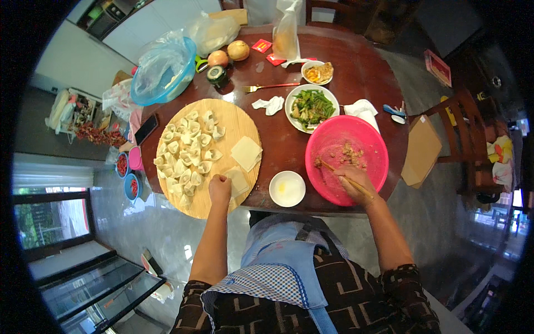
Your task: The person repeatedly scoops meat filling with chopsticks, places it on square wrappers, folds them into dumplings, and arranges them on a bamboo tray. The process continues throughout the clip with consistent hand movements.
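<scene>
My right hand (354,183) grips wooden chopsticks (361,188) over a pink plastic basin (377,140). A clump of minced filling (319,163) clings to their tips, and more filling (351,154) lies in the basin. Over the round wooden board (227,110), my left hand (220,191) has its fingertips pinched at the left edge of a stack of square dough wrappers (238,183). A second wrapper stack (247,153) lies just above it. Several folded wontons (185,154) cover the board's left half. Between board and basin stands a small white bowl (287,190) with a little liquid.
Beyond the basin are a plate of green vegetables (313,108) and a small bowl of food (318,73). A fork (271,87), a crumpled tissue (269,105) and a jar (217,76) lie farther back. A blue basin (190,54) stands back left, near a phone (147,128).
</scene>
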`<state>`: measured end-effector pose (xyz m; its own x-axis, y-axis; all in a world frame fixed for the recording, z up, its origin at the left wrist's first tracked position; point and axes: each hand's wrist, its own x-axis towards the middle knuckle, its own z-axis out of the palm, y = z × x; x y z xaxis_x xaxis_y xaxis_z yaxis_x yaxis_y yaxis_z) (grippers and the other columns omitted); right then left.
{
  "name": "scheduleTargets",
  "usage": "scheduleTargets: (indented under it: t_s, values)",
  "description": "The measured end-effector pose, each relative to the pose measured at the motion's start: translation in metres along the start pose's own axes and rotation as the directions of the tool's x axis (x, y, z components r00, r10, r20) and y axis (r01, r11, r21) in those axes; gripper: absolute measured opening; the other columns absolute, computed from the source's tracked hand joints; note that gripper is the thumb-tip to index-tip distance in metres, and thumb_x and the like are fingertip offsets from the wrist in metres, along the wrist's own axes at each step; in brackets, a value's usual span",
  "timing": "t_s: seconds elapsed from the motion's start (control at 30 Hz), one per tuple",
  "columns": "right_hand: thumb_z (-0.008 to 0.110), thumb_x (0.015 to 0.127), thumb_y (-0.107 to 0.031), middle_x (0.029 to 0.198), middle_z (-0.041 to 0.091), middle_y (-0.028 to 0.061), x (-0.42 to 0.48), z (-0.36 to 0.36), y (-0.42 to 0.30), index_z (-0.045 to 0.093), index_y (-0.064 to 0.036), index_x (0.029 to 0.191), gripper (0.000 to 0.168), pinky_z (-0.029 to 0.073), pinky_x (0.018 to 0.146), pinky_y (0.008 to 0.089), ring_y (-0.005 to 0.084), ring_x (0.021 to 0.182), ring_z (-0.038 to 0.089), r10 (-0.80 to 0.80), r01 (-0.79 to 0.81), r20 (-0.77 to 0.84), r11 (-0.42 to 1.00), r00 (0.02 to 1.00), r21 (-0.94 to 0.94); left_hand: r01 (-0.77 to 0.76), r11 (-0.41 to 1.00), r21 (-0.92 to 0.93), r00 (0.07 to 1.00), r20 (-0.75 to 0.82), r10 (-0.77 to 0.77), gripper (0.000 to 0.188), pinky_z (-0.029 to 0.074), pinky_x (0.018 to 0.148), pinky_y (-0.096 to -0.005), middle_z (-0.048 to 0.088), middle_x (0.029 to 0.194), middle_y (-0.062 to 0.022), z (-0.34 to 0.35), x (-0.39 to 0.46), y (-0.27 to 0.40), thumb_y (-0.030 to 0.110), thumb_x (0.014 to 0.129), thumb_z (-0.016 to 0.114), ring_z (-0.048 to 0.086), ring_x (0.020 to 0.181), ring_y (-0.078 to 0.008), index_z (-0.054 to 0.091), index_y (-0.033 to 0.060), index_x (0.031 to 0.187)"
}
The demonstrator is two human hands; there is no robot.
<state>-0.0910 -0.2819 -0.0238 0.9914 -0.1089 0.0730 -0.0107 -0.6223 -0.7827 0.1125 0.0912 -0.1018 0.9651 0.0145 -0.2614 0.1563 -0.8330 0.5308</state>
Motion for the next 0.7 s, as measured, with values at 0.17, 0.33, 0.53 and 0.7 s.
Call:
scheduleTargets:
  t_s: [0.17, 0.33, 0.53, 0.7]
  values:
    - [0.055, 0.087, -0.019, 0.094, 0.063, 0.0083, -0.015, -0.002, 0.013, 0.064, -0.002, 0.098, 0.022, 0.047, 0.082, 0.0326, 0.0191, 0.089, 0.059, 0.394, -0.395, 0.085, 0.835, 0.915, 0.384, -0.098, 0.995, -0.019, 0.992, -0.082, 0.096, 0.014, 0.048, 0.069, -0.0407, 0.061, 0.073, -0.0171, -0.001, -0.007, 0.000, 0.012, 0.071, 0.061, 0.059, 0.073, -0.0340, 0.058, -0.0015, 0.074]
    - [0.052, 0.091, -0.022, 0.096, 0.063, 0.0061, -0.025, -0.007, 0.020, 0.063, 0.002, 0.101, 0.028, 0.046, 0.083, 0.0289, 0.0152, 0.090, 0.057, 0.510, -0.503, 0.181, 0.611, 0.841, 0.611, -0.030, 0.897, -0.441, 0.999, -0.026, 0.020, 0.029, 0.046, 0.062, -0.0308, 0.062, 0.086, -0.0115, -0.006, -0.017, -0.006, 0.003, 0.073, 0.059, 0.059, 0.073, -0.0189, 0.055, 0.0001, 0.101]
    - [0.049, 0.094, -0.025, 0.098, 0.062, 0.0115, -0.030, -0.010, 0.010, 0.059, 0.003, 0.103, 0.031, 0.052, 0.081, 0.0371, 0.0228, 0.092, 0.061, 0.488, -0.392, 0.198, 0.337, 0.850, 0.856, 0.400, 0.378, -0.835, 0.915, 0.390, -0.105, 0.044, 0.048, 0.078, -0.0285, 0.061, 0.100, -0.0104, -0.020, -0.021, -0.002, -0.005, 0.075, 0.054, 0.058, 0.086, -0.0177, 0.047, -0.0031, 0.119]
    - [0.046, 0.094, -0.019, 0.097, 0.061, 0.0146, -0.030, -0.022, 0.009, 0.056, 0.004, 0.103, 0.026, 0.054, 0.077, 0.0392, 0.0257, 0.087, 0.063, 0.496, -0.279, 0.109, 0.283, 0.861, 0.918, 0.475, 0.188, -0.860, 0.850, 0.504, 0.155, 0.043, 0.047, 0.090, -0.0367, 0.060, 0.108, -0.0103, -0.038, -0.034, 0.009, -0.003, 0.076, 0.052, 0.059, 0.098, -0.0219, 0.048, -0.0024, 0.119]
